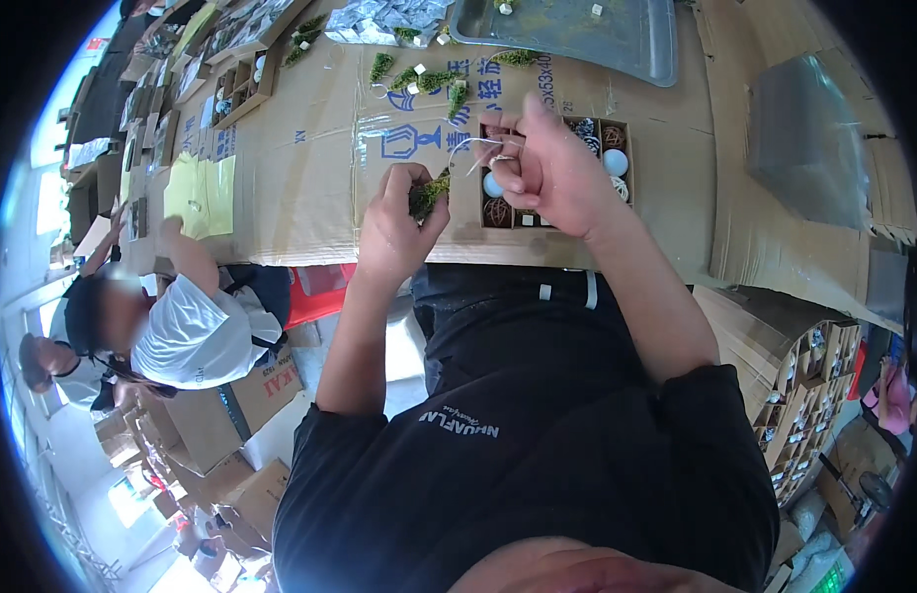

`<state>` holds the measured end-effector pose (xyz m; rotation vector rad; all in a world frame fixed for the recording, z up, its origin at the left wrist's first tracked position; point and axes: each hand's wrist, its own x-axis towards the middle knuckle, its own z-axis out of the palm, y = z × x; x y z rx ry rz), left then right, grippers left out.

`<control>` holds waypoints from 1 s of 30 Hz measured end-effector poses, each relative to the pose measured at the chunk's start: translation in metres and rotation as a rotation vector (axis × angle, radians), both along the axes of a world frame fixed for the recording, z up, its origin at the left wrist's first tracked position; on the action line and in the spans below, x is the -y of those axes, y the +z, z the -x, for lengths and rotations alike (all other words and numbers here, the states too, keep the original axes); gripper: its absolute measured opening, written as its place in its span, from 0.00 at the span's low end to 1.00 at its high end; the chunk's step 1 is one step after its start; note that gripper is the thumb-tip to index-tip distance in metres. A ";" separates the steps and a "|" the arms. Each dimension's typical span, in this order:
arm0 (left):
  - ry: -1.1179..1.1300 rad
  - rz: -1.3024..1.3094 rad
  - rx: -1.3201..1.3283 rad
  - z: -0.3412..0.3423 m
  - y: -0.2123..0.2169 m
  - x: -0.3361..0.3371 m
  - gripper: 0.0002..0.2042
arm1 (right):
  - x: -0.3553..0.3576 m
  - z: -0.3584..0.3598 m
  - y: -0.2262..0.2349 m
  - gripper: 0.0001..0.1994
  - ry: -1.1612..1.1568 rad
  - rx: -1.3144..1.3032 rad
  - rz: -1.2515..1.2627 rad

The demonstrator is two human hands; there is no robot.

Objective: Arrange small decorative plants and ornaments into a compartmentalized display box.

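Observation:
My left hand (394, 222) is closed around a green mossy ornament (431, 196) above the table's near edge. From the ornament a thin white string (462, 146) loops up to my right hand (562, 173), whose fingers are curled on it. Below my right hand lies a divided cardboard box (630, 138), partly covered by that hand. Its compartments hold white balls (615, 162), brown woven balls (497, 211) and a dark, white-tipped cone (584, 127). Beyond my hands, several more mossy pieces (458, 97) with small pale cubes lie on the cardboard.
A grey metal tray (567, 44) and silvery packets (384, 22) are at the far side. Yellow paper (200, 196) and another divided box (243, 91) lie leftward, near a co-worker (197, 331). At right stand a clear plastic box (809, 143) and stacked filled boxes (809, 395).

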<state>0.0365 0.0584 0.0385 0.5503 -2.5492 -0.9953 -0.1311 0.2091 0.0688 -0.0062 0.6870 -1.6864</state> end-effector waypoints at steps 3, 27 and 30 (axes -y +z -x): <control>-0.010 0.089 0.002 0.003 0.003 -0.004 0.14 | 0.001 -0.008 0.008 0.17 -0.022 -0.469 -0.093; -0.591 -1.485 -0.270 0.078 0.010 -0.045 0.07 | -0.045 0.036 0.132 0.20 0.264 -1.814 -0.247; -0.413 -1.699 -0.410 0.062 0.012 -0.063 0.24 | -0.065 -0.014 0.066 0.23 -0.232 -2.131 -0.141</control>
